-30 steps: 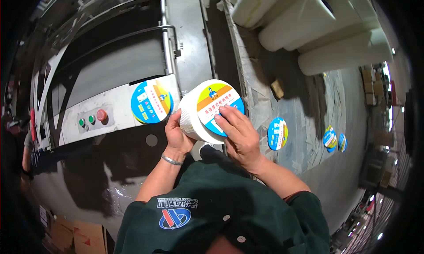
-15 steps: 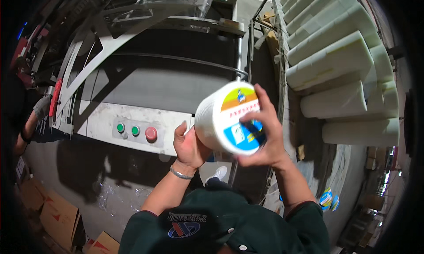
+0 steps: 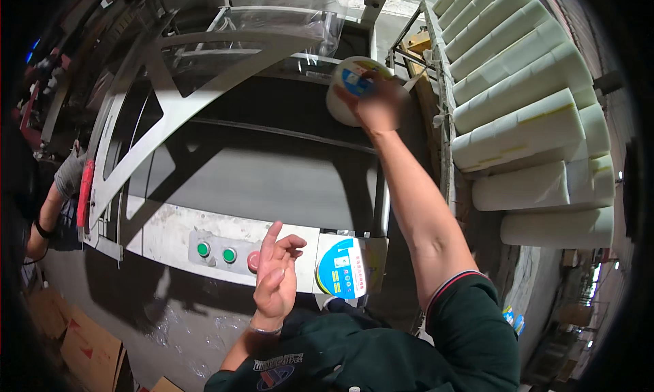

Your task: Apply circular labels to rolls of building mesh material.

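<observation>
My right hand point(image 3: 383, 107), partly blurred, reaches out over the dark bed of the machine and holds a white roll point(image 3: 340, 109) from above. A round blue and yellow label point(image 3: 355, 75) covers the roll's upturned end. My left hand point(image 3: 276, 276) holds nothing, its fingers apart. It hovers beside the machine's front panel and overlaps the red push button point(image 3: 253, 260) in view; whether it touches cannot be made out. To its right, round labels point(image 3: 340, 268) in blue, yellow and white lie at the panel's corner. Two green buttons point(image 3: 216, 253) sit left of the red one.
A slanted metal frame point(image 3: 174, 109) spans the machine's left side. Large white rolls point(image 3: 521, 133) lean in a rack at right. A co-worker's gloved hand point(image 3: 69, 176) is by a red handle point(image 3: 85, 193) at far left. Cardboard boxes point(image 3: 88, 344) lie on the floor.
The left hand has let go of the white roll and come down and left. My right hand has carried the roll away from me over the machine bed. The labels at the corner have come into view.
</observation>
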